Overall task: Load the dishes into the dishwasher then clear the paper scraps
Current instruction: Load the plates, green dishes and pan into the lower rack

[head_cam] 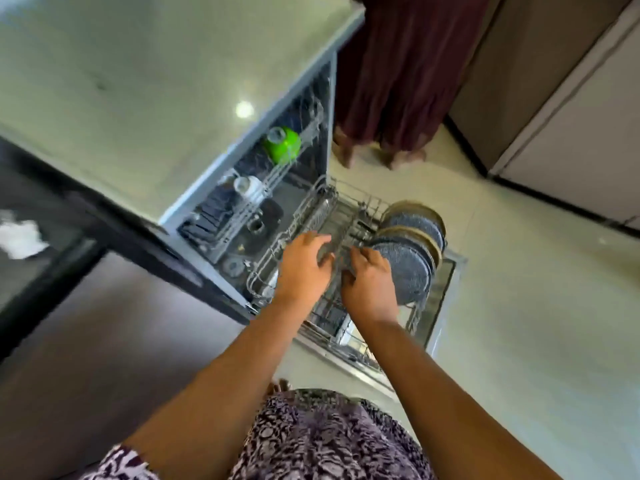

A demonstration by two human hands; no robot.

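The dishwasher's lower rack (313, 202) is pulled out over the open door (448, 282). Several grey speckled plates (407, 271) stand on edge along its right side. My left hand (299, 271) and my right hand (372, 289) are close together over the middle of the rack. Their fingers curl round a blurred grey dish (332, 256) between them, just left of the plates. In the upper rack a green bowl (282, 145) and a white cup (247, 188) sit upside down. White paper scraps (20, 237) lie on the dark table at the far left.
A pale countertop (138, 81) covers the dishwasher. Another person in a maroon skirt (398, 81) stands barefoot just beyond the rack. Beige cabinets (571, 133) line the right wall, with light floor tiles (519, 323) between them and the open door.
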